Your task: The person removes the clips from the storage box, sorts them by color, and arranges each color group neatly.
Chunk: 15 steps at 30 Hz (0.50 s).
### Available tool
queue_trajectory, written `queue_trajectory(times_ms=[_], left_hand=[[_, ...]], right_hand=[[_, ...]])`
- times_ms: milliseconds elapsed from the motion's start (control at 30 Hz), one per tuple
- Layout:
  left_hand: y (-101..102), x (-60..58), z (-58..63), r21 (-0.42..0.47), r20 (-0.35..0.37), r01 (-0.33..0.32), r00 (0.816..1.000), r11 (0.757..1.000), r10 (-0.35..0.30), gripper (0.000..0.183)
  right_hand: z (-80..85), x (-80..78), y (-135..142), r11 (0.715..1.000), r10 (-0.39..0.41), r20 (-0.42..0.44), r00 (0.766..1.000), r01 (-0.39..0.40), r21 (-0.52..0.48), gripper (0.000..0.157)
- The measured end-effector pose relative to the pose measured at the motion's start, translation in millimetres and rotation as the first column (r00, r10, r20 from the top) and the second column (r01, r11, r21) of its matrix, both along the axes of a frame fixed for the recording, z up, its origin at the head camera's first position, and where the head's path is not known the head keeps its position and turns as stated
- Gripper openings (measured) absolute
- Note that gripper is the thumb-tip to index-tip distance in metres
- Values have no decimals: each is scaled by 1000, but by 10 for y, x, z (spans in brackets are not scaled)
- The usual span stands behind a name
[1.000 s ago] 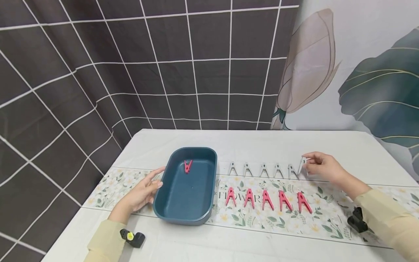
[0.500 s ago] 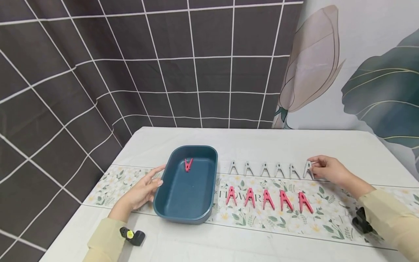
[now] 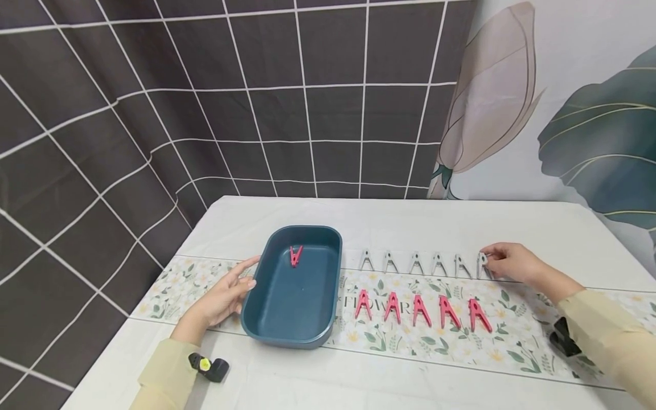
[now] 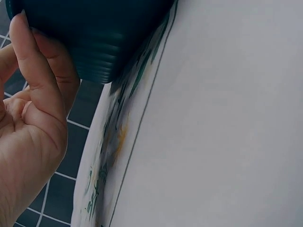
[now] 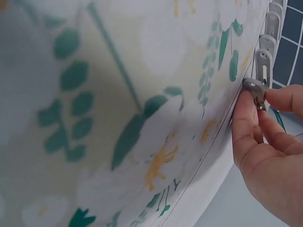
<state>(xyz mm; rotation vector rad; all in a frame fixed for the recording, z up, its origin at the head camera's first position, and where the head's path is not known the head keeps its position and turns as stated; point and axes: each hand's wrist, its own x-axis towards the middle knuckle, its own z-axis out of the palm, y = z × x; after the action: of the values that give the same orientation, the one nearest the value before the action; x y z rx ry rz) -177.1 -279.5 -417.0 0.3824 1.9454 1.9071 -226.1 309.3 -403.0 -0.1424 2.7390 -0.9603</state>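
Note:
My right hand [image 3: 515, 263] pinches a grey clothespin [image 3: 483, 264] between thumb and fingers, at the right end of a row of several matching grey clothespins [image 3: 416, 264]. In the right wrist view the held clothespin [image 5: 256, 91] sits at the fingertips, low over the cloth. On the left, my left hand [image 3: 226, 296] touches the left wall of a deep blue rectangular bin [image 3: 294, 343], its fingers loosely extended. From the left wrist, those fingers show against the bin's outer side [image 4: 90, 52]. One red clothespin [image 3: 295, 256] lies in the bin's far part.
Several red clothespins [image 3: 420, 311] form a second row nearer the front, on the floral band of the white tablecloth [image 3: 379, 376]. A dark grid-patterned curtain [image 3: 328, 114] hangs behind, with a leaf-print sheet [image 3: 589, 142] at the right.
My right hand has lowered the grey clothespin and moved slightly right, placing it in line with the grey row; it now tilts differently. My left hand stays at the bin.

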Motion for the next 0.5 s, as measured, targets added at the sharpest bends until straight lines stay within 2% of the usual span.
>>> queue_trajectory(times_ms=[300, 400, 500], left_hand=[[9, 8, 12, -8, 8, -12, 1000, 1000, 12, 63], [16, 15, 21, -27, 7, -22, 1000, 999, 22, 63], [22, 19, 31, -32, 9, -25, 1000, 999, 25, 63]], right_hand=[[53, -17, -37, 999, 5, 22, 1000, -6, 52, 46], [97, -21, -41, 997, 4, 41, 999, -7, 75, 48], [172, -28, -68, 994, 16, 23, 1000, -19, 108, 48]])
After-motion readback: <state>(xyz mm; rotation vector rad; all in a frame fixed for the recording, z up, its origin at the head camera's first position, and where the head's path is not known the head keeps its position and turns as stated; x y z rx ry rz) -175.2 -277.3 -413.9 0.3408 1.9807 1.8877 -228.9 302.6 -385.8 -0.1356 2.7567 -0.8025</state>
